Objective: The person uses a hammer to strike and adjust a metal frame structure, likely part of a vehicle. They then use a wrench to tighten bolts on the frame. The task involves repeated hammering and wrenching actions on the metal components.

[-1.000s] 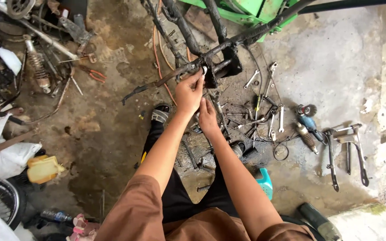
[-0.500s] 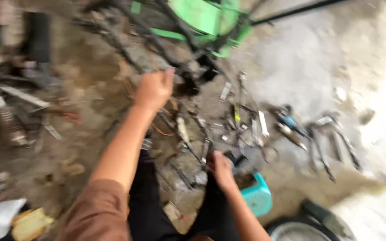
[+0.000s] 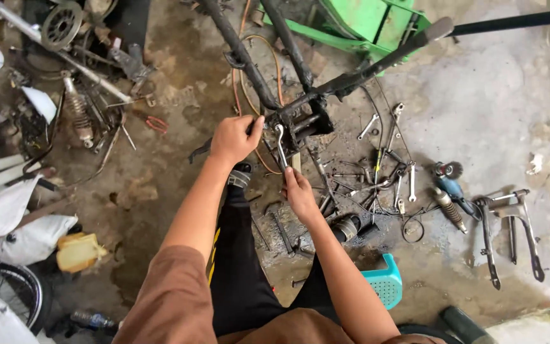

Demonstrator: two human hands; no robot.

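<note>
A stripped black motorcycle frame (image 3: 326, 86) stands in front of me on a dirty concrete floor. My left hand (image 3: 233, 139) grips a frame tube beside the dark bracket (image 3: 303, 127) in the middle. My right hand (image 3: 299, 191) is closed around a silver wrench (image 3: 281, 145), whose upper end sits on the bracket. My legs in black trousers (image 3: 240, 267) stretch below my arms.
Several wrenches (image 3: 393, 165) and small parts lie scattered right of the frame, with an angle grinder (image 3: 448, 181) and a stand (image 3: 510, 223). A teal stool (image 3: 383, 283) sits under me. A shock absorber (image 3: 77, 111), sprocket (image 3: 62, 24) and scrap lie left; green metal (image 3: 364, 19) lies behind.
My right hand dropped to the tools on the floor, then came back up holding the silver wrench against the bracket. My left hand stayed on the frame.
</note>
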